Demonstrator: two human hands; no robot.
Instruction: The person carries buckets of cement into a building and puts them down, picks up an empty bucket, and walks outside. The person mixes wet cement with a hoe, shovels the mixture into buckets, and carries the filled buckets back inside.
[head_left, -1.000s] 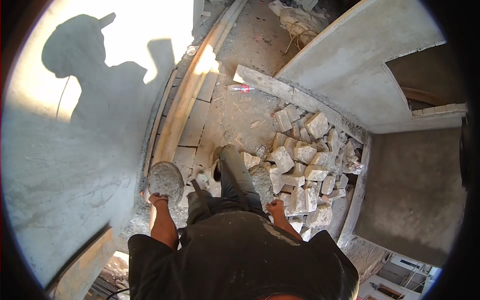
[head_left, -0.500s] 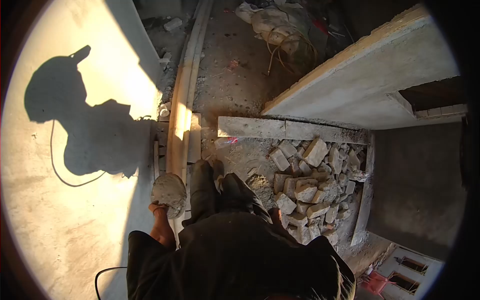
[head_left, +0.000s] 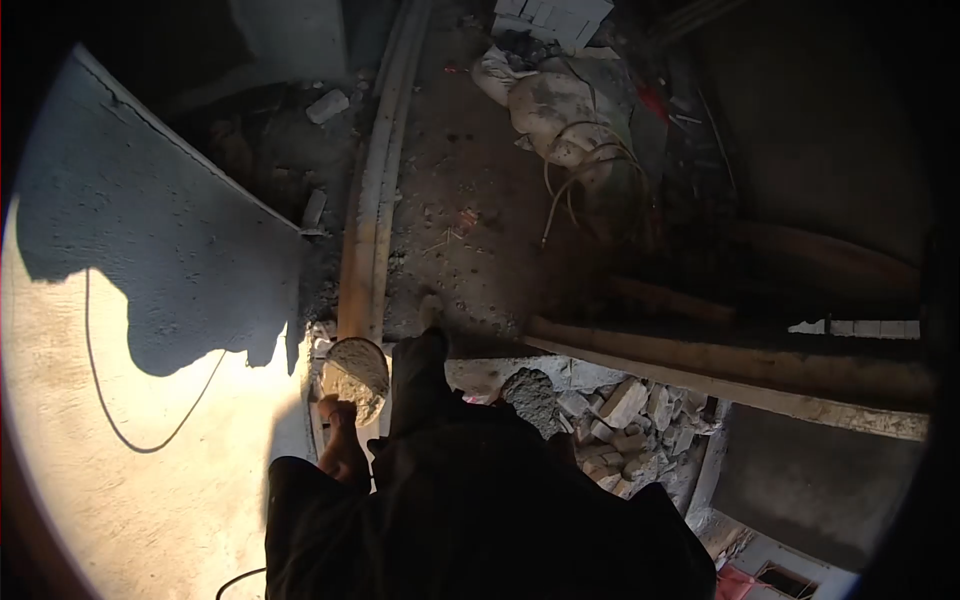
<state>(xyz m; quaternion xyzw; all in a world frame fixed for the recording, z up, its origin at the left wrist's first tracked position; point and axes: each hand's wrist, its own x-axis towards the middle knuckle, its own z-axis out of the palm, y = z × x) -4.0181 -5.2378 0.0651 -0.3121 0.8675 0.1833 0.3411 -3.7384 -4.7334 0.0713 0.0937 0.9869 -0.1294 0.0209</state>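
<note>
My left hand (head_left: pixel 338 410) is closed on the near rim of a round container of grey mortar (head_left: pixel 358 380), held low at my left side beside my leg. A second round load of grey mortar (head_left: pixel 532 396) is at my right side, partly hidden by my dark clothing. My right hand is lost in the shadow near it, so its fingers and grip cannot be made out. One foot (head_left: pixel 431 312) shows ahead of me on the dusty floor.
Long wooden beams (head_left: pixel 372 210) run forward on the left, next to a sunlit plastered wall (head_left: pixel 160 470). Broken blocks (head_left: pixel 625 425) lie at right, behind a wall edge (head_left: pixel 730 382). Ahead are a dusty sack (head_left: pixel 560 110), a looped hose (head_left: pixel 556 205) and loose rubble (head_left: pixel 327 106).
I have moved forward into a darker area, past the wall edge and the block pile, which now sit lower in view. The mortar container has stayed in my left hand and tilted.
</note>
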